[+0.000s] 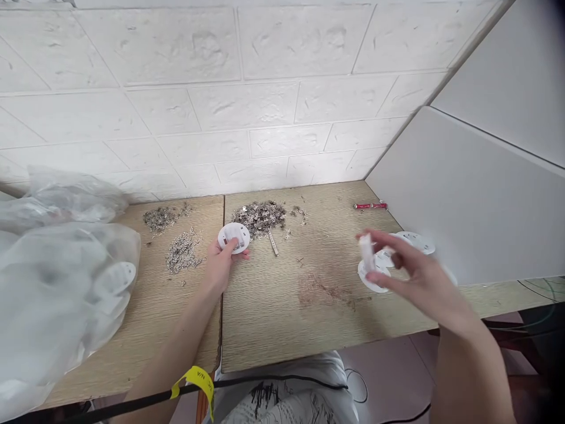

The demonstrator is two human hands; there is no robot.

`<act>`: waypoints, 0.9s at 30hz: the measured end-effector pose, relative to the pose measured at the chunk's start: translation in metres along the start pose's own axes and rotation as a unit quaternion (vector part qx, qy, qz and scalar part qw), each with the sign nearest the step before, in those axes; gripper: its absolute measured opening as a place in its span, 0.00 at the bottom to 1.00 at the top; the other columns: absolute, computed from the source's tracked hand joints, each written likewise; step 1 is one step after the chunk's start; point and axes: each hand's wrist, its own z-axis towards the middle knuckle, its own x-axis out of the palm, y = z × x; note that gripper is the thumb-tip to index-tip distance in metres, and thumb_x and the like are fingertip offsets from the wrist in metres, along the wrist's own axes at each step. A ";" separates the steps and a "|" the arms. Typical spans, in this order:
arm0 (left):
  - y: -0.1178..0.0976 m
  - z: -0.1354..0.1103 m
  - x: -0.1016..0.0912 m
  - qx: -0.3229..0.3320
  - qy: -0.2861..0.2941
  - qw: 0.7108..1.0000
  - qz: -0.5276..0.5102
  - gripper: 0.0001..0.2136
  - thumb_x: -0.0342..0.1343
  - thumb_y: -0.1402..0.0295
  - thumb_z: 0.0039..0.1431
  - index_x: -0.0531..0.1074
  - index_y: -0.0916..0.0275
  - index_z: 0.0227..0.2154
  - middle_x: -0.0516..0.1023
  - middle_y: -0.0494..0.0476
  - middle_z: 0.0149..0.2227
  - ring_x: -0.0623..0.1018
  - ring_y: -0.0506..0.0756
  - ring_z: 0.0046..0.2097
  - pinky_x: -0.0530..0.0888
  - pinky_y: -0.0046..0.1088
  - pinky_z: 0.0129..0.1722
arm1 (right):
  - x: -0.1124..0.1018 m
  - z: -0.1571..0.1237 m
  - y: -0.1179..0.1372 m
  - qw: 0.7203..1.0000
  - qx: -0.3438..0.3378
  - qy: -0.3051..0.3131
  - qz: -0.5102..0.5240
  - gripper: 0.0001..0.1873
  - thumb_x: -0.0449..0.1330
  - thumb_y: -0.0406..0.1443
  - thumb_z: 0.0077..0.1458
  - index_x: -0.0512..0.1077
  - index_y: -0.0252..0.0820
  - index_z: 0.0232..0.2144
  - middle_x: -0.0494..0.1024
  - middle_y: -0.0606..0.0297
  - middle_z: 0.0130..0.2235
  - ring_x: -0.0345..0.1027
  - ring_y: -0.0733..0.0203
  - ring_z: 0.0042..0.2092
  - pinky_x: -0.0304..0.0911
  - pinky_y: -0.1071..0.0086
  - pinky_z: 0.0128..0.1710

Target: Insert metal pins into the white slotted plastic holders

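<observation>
My left hand (222, 262) grips a round white plastic disc (233, 231) by its lower edge, thumb on its face, where small slots and markings show. It is held above the table beside a heap of small metal clips (260, 215). On the right, my right hand (417, 277) pinches a small white block-shaped piece (366, 253) between thumb and fingers. That piece is slightly blurred, so its kind is unclear. Behind and below it lie several more white discs (373, 280), partly hidden by the hand.
Smaller piles of metal parts (183, 251) lie left of the table seam. A narrow metal strip (273, 242) rests near the heap. Clear plastic bags (66, 294) with white discs fill the left side. A red pen-like object (369, 205) lies near the grey partition (477, 194). A black cable (273, 380) crosses the front.
</observation>
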 end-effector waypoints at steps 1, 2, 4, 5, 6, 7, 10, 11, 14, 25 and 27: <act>-0.001 0.000 0.000 0.001 0.000 1.000 -0.001 0.15 0.64 0.64 0.44 0.71 0.67 0.35 0.77 0.55 0.30 0.76 0.51 0.24 0.75 0.27 0.22 | -0.006 0.000 0.001 0.998 0.009 -0.057 0.002 0.32 0.61 0.55 0.49 0.66 0.56 0.55 0.76 0.60 0.49 0.71 0.47 0.44 0.67 0.57 0.38; -0.002 -0.001 0.000 0.002 0.001 1.000 0.000 0.15 0.63 0.64 0.45 0.71 0.67 0.35 0.77 0.55 0.30 0.76 0.50 0.24 0.75 0.27 0.23 | -0.012 0.000 0.001 0.993 0.022 -0.115 -0.006 0.33 0.60 0.55 0.50 0.64 0.56 0.57 0.75 0.59 0.50 0.70 0.47 0.45 0.67 0.57 0.37; -0.004 -0.002 0.001 0.000 0.002 1.000 0.007 0.15 0.63 0.64 0.46 0.72 0.67 0.36 0.77 0.55 0.31 0.76 0.50 0.24 0.76 0.27 0.24 | -0.021 -0.002 -0.006 0.981 0.054 -0.176 -0.053 0.35 0.60 0.54 0.50 0.62 0.56 0.59 0.74 0.56 0.50 0.69 0.43 0.47 0.66 0.54 0.38; -0.005 -0.003 0.001 -0.002 0.002 1.000 0.011 0.15 0.63 0.65 0.46 0.72 0.67 0.36 0.77 0.55 0.31 0.76 0.51 0.24 0.76 0.28 0.24 | -0.023 -0.003 -0.011 0.979 0.064 -0.172 -0.085 0.36 0.60 0.55 0.49 0.62 0.56 0.59 0.74 0.55 0.50 0.68 0.41 0.49 0.66 0.53 0.40; -0.005 -0.003 0.001 -0.002 0.003 1.000 0.014 0.16 0.63 0.65 0.46 0.72 0.67 0.36 0.77 0.56 0.31 0.76 0.51 0.25 0.76 0.28 0.24 | -0.024 -0.004 -0.016 0.981 0.063 -0.147 -0.114 0.36 0.61 0.55 0.48 0.63 0.57 0.59 0.74 0.54 0.49 0.67 0.39 0.50 0.67 0.51 0.42; -0.006 -0.003 0.002 -0.002 0.003 1.000 0.016 0.15 0.63 0.65 0.46 0.72 0.67 0.36 0.77 0.56 0.31 0.76 0.51 0.25 0.76 0.28 0.24 | -0.022 -0.006 -0.023 0.983 0.053 -0.111 -0.136 0.36 0.62 0.54 0.47 0.64 0.57 0.58 0.74 0.55 0.49 0.66 0.38 0.52 0.66 0.49 0.44; -0.005 -0.004 0.003 -0.005 0.004 1.000 0.016 0.16 0.63 0.64 0.45 0.72 0.67 0.36 0.77 0.56 0.31 0.76 0.51 0.25 0.76 0.28 0.24 | -0.011 -0.010 -0.042 0.988 0.018 0.000 -0.156 0.33 0.61 0.51 0.48 0.65 0.57 0.57 0.73 0.61 0.54 0.61 0.39 0.57 0.64 0.46 0.50; -0.005 -0.004 0.003 -0.008 0.006 1.000 0.017 0.16 0.64 0.64 0.45 0.72 0.67 0.36 0.77 0.56 0.31 0.76 0.51 0.25 0.76 0.28 0.24 | -0.008 -0.011 -0.047 0.987 0.016 0.026 -0.159 0.32 0.61 0.50 0.48 0.65 0.57 0.57 0.72 0.63 0.55 0.60 0.39 0.58 0.64 0.46 0.51; -0.003 -0.004 0.003 -0.014 0.012 1.000 0.021 0.16 0.64 0.64 0.46 0.72 0.67 0.37 0.76 0.56 0.32 0.76 0.51 0.25 0.76 0.28 0.24 | -0.003 -0.013 -0.061 0.981 0.025 0.048 -0.184 0.32 0.61 0.47 0.48 0.66 0.56 0.57 0.72 0.63 0.56 0.61 0.39 0.57 0.63 0.45 0.51; 0.001 -0.004 0.002 -0.026 0.041 0.998 0.033 0.16 0.61 0.61 0.51 0.72 0.66 0.39 0.77 0.59 0.34 0.77 0.52 0.28 0.79 0.32 0.28 | 0.003 -0.011 -0.064 0.980 0.033 0.041 -0.193 0.28 0.60 0.47 0.48 0.70 0.53 0.53 0.68 0.61 0.59 0.60 0.36 0.56 0.60 0.43 0.53; 0.000 -0.005 0.003 -0.031 0.045 0.998 0.013 0.18 0.58 0.57 0.55 0.72 0.67 0.41 0.78 0.61 0.36 0.79 0.54 0.29 0.80 0.34 0.30 | 0.002 -0.008 -0.055 0.983 0.024 0.027 -0.183 0.27 0.60 0.48 0.48 0.71 0.53 0.52 0.69 0.62 0.58 0.59 0.37 0.57 0.59 0.44 0.54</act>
